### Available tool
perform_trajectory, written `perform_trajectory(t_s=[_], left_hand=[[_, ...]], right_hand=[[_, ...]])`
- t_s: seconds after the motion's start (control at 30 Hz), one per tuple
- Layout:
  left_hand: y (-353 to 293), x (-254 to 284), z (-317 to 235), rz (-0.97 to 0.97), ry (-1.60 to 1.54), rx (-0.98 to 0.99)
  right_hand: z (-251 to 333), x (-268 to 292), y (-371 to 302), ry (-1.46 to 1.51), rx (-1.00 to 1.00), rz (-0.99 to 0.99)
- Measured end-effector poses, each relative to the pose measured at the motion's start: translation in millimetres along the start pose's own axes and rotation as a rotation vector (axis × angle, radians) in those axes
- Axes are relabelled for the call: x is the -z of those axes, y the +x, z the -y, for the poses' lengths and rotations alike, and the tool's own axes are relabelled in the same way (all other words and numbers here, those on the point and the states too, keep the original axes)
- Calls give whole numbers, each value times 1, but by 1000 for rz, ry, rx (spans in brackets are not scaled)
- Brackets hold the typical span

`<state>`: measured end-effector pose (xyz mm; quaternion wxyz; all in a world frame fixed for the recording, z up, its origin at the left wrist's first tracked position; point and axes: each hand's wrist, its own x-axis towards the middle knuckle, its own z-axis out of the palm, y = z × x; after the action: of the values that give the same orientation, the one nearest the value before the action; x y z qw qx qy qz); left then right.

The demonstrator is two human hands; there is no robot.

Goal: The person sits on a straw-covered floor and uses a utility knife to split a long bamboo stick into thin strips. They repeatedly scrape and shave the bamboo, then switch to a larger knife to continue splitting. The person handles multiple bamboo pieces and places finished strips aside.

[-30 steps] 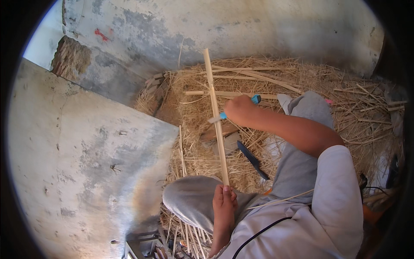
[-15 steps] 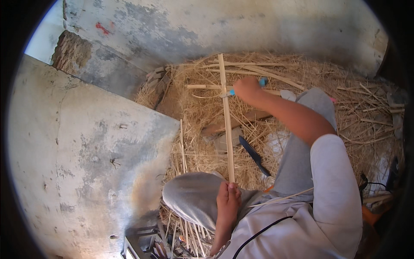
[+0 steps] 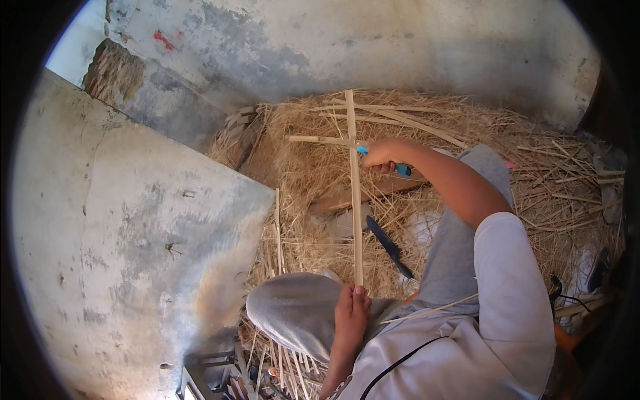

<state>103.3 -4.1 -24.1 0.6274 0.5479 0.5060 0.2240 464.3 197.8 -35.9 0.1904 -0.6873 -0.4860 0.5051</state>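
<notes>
My left hand (image 3: 351,313) is closed round the near end of a long, flat, pale strip (image 3: 356,220), probably split bamboo, and rests by my bent knee. The strip runs away from me towards the far wall. My right hand (image 3: 385,153) grips a blue-handled knife (image 3: 403,170) beside the strip's far part; its blade, at the strip, is mostly hard to make out. Another pale strip (image 3: 313,139) lies crosswise at that spot. On the ground to the right of the long strip lies a black knife (image 3: 385,241), with no hand on it.
Straw-like shavings (image 3: 307,193) cover the ground, with loose strips (image 3: 427,123) at the far side. A plank (image 3: 333,202) lies under the long strip. Worn plaster walls (image 3: 147,220) stand left and ahead. A grey frame-like object (image 3: 193,380) stands lower left.
My right hand has turned, so the blue handle's free end now points down to the right. A thin curl beside the strip no longer shows. My left hand keeps its hold.
</notes>
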Motion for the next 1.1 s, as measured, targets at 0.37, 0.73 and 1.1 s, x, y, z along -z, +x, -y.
perform_trajectory(t_s=[0.37,0.73,1.1], left_hand=[[70,99,-89,131,-168,-244],[69,120,-65,145,-307,-13],[85,129,-72,203,-292,-138]], right_hand=[[-101,-144,7,-1059,119,380],[-214,-350,28,-511,-489,17],[-200,-305,30,108,-496,-204]])
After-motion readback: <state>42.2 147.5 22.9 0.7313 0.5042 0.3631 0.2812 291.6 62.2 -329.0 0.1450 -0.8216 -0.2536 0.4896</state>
